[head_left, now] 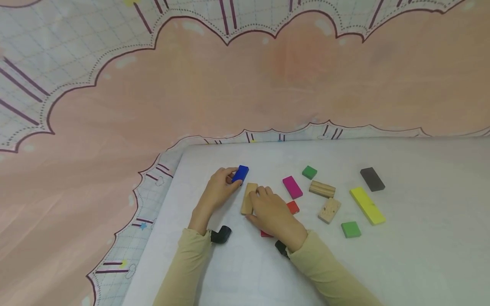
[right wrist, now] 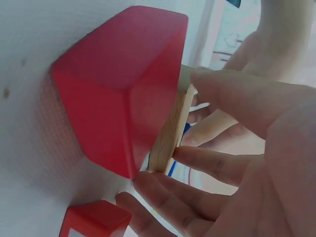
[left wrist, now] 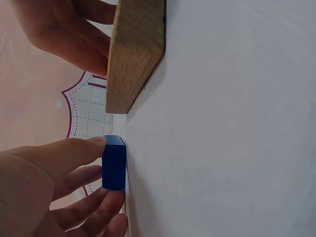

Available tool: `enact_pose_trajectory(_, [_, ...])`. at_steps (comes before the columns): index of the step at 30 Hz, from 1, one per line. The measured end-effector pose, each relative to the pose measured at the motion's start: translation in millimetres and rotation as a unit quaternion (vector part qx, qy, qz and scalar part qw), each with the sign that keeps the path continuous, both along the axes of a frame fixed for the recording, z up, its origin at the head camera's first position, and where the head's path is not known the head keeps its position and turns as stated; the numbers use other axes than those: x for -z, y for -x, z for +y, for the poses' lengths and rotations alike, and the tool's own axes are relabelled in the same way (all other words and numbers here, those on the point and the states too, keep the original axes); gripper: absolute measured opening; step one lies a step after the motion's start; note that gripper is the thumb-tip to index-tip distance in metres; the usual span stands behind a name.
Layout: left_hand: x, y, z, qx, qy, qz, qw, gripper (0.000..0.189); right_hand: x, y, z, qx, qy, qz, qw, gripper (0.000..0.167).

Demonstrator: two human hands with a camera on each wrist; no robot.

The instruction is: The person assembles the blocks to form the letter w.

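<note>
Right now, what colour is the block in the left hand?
The rectangular block is blue, clearest in head view.

No text, label, brand or number can be read anywhere.

- I see a white desk (head_left: 428,182), its far edge and far left corner in view.
- Beyond those edges I have a peach curtain (head_left: 245,85) with scalloped outlines and a pale grid-patterned border.
- Toward the far edge, I spot a small green block (head_left: 309,172), with a magenta block (head_left: 292,187) nearby.
- Well away from the left edge, I make out a dark grey block (head_left: 372,179), a yellow bar (head_left: 367,206) and a second green block (head_left: 351,229).
- Between these groups, I find a ridged wooden block (head_left: 322,189) beside a speckled wooden block (head_left: 329,211).
- My right wrist view shows a large red block (right wrist: 118,94) and a smaller orange-red block (right wrist: 96,219).
</note>
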State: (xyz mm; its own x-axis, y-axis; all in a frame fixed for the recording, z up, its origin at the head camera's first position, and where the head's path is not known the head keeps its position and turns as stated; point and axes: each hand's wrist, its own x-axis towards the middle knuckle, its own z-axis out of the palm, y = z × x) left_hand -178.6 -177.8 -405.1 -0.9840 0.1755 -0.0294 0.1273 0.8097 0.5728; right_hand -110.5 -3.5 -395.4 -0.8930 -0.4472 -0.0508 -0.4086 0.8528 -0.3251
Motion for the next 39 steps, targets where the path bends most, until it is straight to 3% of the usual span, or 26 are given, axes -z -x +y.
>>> enact_pose_trajectory(15, [2.9, 1.9, 0.9, -0.013, -0.005, 0.002, 0.9999, 0.047, -2.1, -0.8, 0, -0.002, -0.006, 0.000, 1.0000, 0.057])
enact_pose_trajectory(39, [-1.3, 0.8, 10.4, -0.044, -0.024, 0.003, 0.9988, 0.048, -0.1, 0.3, 1, 0.004, -0.001, -0.006, 1.0000, 0.060])
